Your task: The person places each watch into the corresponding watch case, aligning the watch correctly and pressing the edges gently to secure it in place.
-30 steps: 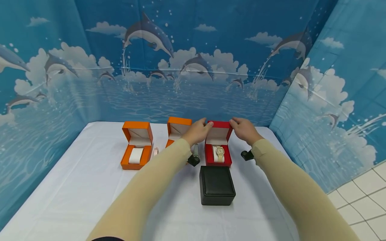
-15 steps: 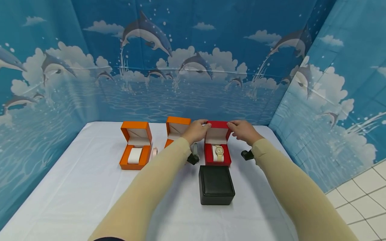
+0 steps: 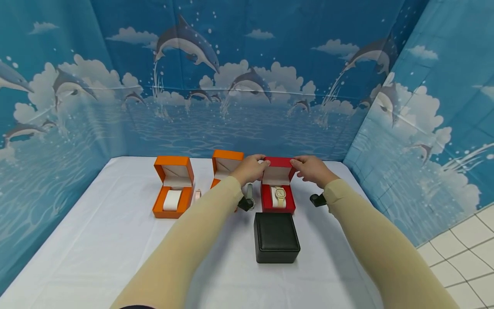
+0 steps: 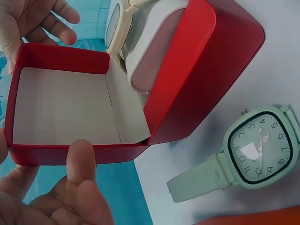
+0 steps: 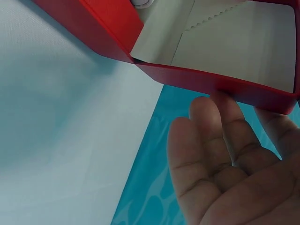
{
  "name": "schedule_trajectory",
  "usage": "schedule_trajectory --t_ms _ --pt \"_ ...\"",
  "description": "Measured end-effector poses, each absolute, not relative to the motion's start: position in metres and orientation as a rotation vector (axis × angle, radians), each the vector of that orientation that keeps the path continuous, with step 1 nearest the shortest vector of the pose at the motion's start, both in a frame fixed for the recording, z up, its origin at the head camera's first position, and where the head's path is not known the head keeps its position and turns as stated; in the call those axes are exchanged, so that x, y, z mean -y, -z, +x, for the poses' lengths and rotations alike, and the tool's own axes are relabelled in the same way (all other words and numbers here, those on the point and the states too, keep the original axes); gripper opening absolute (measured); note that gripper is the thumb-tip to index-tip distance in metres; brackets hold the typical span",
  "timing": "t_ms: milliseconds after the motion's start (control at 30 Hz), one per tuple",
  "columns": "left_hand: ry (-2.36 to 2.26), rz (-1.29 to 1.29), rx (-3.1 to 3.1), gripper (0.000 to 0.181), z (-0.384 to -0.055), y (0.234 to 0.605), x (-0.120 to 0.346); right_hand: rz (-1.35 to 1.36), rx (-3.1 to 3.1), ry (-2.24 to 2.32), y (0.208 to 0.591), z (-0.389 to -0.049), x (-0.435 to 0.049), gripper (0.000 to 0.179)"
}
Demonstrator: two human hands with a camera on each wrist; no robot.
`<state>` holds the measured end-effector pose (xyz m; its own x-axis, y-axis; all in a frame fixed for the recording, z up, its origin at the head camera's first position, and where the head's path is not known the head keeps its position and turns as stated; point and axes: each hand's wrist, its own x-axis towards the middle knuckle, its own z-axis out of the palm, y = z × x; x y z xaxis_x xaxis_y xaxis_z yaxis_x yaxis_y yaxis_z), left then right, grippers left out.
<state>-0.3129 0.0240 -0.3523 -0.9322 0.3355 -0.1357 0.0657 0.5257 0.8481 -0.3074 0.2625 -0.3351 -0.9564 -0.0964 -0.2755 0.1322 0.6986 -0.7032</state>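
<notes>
A red watch box [image 3: 279, 162] stands with its lid raised, showing a pale lining. Inside its base, a cream watch [image 3: 280, 195] is wrapped round a white cushion. My left hand [image 3: 248, 170] pinches the lid's left edge; the left wrist view shows its thumb against the rim. At the opposite edge, my right hand [image 3: 314, 170] holds the lid's upper corner, other fingers spread below in the right wrist view. A mint-green watch [image 4: 260, 147] lies on the cloth left of the box, partly covered by the left wrist in the head view.
A closed black box [image 3: 277, 234] sits directly before the red one. Two orange boxes with raised lids stand left: one [image 3: 173, 161] holds a white cushion, the other [image 3: 227, 154] is partly behind my left arm. A pink strap [image 3: 198, 194] lies between them. A dolphin-print curtain [image 3: 247, 120] hangs behind.
Both hands have come down slightly with the lid, which tips a little forward. The right thumb has shifted onto the lid's front edge. The other boxes stay put.
</notes>
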Motion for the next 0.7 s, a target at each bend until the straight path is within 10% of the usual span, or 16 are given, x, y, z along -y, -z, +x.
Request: schedule_trajectory --t_ms 700 --pt "-1.348 0.311 -2.461 0.058 -0.3093 0.3536 -0.0225 -0.052 -2.602 1.067 0.3357 -0.3029 -0.2679 0.066"
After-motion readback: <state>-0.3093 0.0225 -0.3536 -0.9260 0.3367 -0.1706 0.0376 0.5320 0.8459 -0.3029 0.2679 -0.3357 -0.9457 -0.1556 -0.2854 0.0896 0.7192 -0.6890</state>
